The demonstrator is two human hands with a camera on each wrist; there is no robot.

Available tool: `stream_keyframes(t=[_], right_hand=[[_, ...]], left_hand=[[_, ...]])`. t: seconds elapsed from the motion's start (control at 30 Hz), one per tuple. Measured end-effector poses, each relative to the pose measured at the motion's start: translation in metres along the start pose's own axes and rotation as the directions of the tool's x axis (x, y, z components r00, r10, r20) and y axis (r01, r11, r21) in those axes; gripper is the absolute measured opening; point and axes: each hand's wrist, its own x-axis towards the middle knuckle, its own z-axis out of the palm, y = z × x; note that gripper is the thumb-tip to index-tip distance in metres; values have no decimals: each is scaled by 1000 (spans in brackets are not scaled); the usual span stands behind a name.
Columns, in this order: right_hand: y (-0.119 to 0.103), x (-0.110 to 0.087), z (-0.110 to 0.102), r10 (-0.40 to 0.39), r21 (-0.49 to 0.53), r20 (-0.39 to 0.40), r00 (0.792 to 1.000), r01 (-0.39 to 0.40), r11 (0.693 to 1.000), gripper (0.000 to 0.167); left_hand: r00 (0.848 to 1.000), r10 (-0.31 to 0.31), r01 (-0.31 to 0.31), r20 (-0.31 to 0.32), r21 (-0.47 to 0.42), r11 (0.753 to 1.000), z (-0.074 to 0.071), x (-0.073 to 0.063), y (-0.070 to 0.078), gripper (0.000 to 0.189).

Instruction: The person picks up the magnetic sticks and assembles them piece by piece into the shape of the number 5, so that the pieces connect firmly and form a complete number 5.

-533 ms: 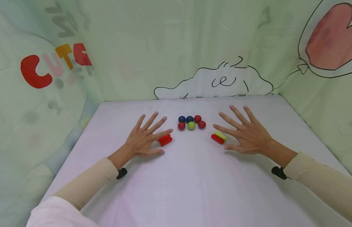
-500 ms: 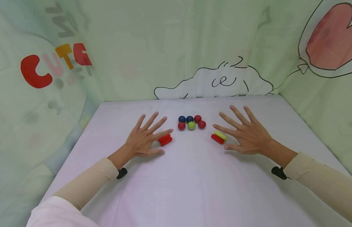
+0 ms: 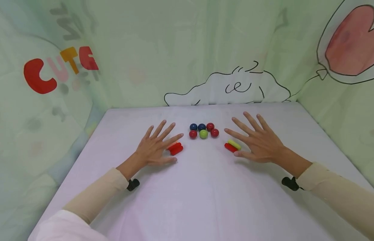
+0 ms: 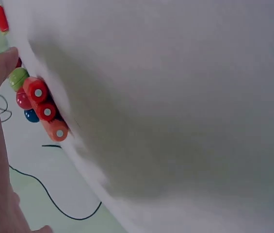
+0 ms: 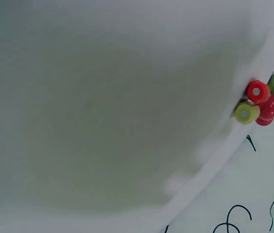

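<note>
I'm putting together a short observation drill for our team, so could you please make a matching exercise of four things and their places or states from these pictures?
Column one:
1. green ball
2. right hand
3. yellow rod
4. blue balls

Column two:
A. side by side in the far row
B. beside a red rod
C. in the near row, between two red balls
D. fingers spread, holding nothing

Right pairs: 1-C, 2-D, 3-B, 4-A.
</note>
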Motion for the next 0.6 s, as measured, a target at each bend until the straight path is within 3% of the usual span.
stream_keyframes(t=[0.1, 0.2, 0.33, 0.6], right_hand=[[-8, 7, 2, 67, 74, 35, 997, -69, 995, 86], [-19, 19, 2, 123, 155, 69, 990, -132, 979, 85], [-34, 32, 3, 166, 232, 103, 981, -186, 955, 84], [-45, 51, 3, 259, 347, 155, 953, -298, 889, 82]], left_hand=[[998, -61, 64, 26, -157, 985, 3, 2, 6, 95], [990, -121, 134, 66, -250, 959, 4, 3, 10, 98], [983, -169, 184, 77, -307, 934, 4, 6, 14, 98], [976, -215, 210, 34, -416, 885, 0, 15, 22, 95]])
